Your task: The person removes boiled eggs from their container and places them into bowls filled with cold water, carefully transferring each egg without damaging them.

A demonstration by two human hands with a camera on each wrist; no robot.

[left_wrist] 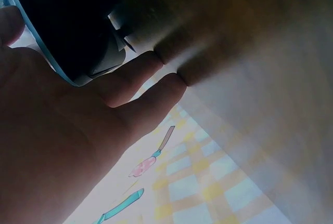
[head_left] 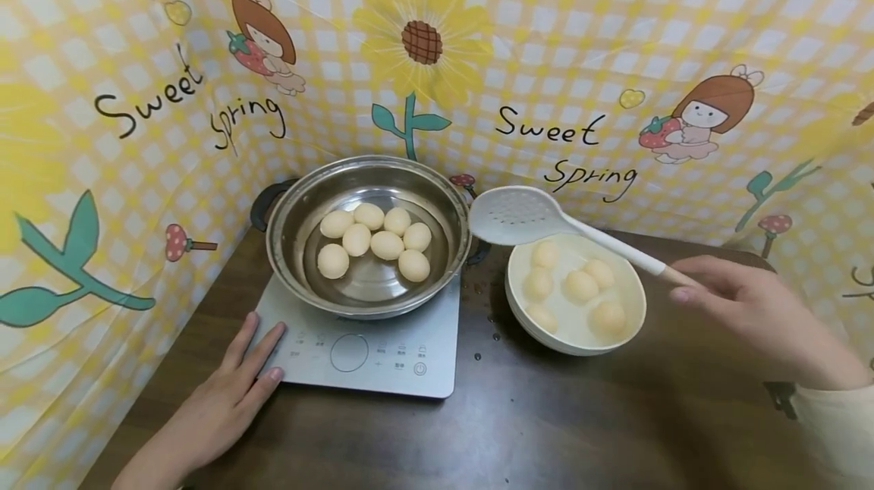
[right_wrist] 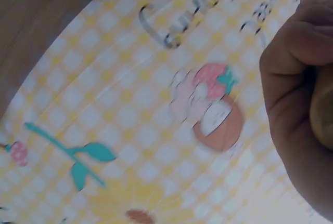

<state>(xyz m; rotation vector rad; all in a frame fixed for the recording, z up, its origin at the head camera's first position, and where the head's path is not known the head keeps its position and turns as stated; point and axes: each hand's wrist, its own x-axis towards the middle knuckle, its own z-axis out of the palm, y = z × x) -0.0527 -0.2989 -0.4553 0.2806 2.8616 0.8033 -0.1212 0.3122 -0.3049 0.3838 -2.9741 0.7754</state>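
Note:
My right hand (head_left: 751,308) grips the wooden end of a white slotted spoon (head_left: 515,215). The spoon's perforated head hangs between the pot and the bowl, with no egg visible on it. Below its handle a cream bowl (head_left: 576,350) holds several pale eggs (head_left: 582,285). A steel pot (head_left: 369,306) with several more eggs (head_left: 387,245) in water stands on a white induction cooker (head_left: 369,369). At the cooker's left front corner, my left hand (head_left: 212,406) rests with its fingers extended. In the left wrist view, the left hand (left_wrist: 78,115) touches the cooker's edge and the table.
Dark wooden table (head_left: 519,429) with water drops beside the bowl. A yellow checked cloth (head_left: 328,58) with printed figures hangs behind and along both sides. Black pot handles (head_left: 268,202) stick out left and right.

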